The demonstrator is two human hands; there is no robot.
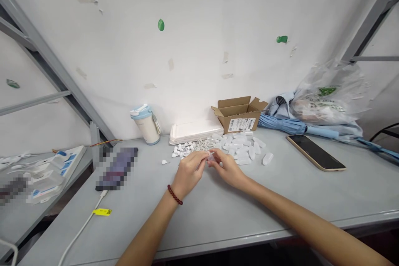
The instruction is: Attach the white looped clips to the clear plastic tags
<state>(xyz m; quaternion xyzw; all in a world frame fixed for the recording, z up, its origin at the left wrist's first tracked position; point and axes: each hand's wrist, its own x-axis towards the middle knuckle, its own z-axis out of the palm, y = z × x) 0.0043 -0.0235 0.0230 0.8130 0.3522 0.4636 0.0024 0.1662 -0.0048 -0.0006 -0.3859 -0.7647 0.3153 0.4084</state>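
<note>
My left hand (190,171), with a beaded bracelet at the wrist, is closed in a pinch. Its fingertips meet those of my right hand (227,168), and what they hold is mostly hidden. Between the fingers of my right hand shows a small translucent plastic piece (211,157). Just beyond my hands lie a pile of translucent plastic pieces (256,148), a group of small white caps (184,149) and a heap of thin whitish parts (202,145). One white cap with a thin tip (164,162) lies apart on the left.
Behind the parts are a stack of white trays (196,129) and an open cardboard box (240,116). A cup (146,124) stands at left, near a blurred phone (117,169) on a cable (79,232). Right are another phone (315,152), a blue umbrella (286,124) and a plastic bag (333,91).
</note>
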